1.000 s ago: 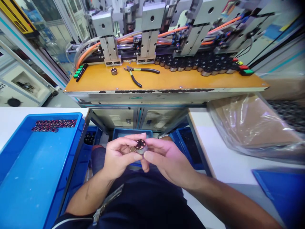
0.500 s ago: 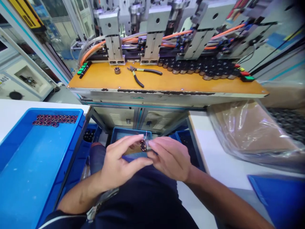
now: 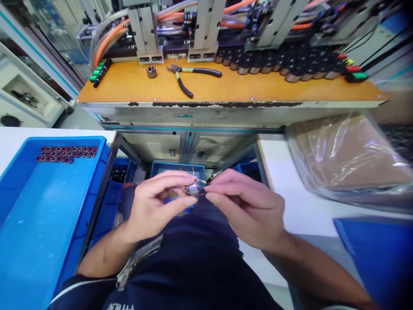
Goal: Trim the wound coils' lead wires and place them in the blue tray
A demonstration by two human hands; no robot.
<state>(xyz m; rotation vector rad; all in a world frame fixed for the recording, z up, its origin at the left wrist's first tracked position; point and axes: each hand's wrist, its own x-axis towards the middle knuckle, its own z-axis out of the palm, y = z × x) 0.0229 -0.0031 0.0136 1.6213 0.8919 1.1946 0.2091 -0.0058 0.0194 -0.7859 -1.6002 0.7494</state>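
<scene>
My left hand [image 3: 161, 200] pinches a small silver cylinder [image 3: 193, 188], which looks like a motor stator, between thumb and fingers. Copper-coloured detail shows at its left end, and thin wires [image 3: 201, 182] stick out of it. Close on the right, my right hand [image 3: 247, 204] has its thumb and fingertips pressed together around a small dark part [image 3: 209, 180], mostly hidden by the fingers. One thin wire runs up to the right thumb tip; whether it is gripped, I cannot tell. Both hands are above my lap.
Cutting pliers [image 3: 193, 75], one metal ring [image 3: 151, 72] and several black-topped cylinders [image 3: 258, 64] sit on the orange machine ledge [image 3: 129, 88]. A blue tray [image 3: 48, 211] with small wound parts [image 3: 67, 153] stands left. A plastic-wrapped cardboard piece [image 3: 348, 159] lies right.
The silver cylinder has passed from my right hand's fingers into my left hand's pinch. My right hand has shifted right and now holds a dark part. The view has tilted down.
</scene>
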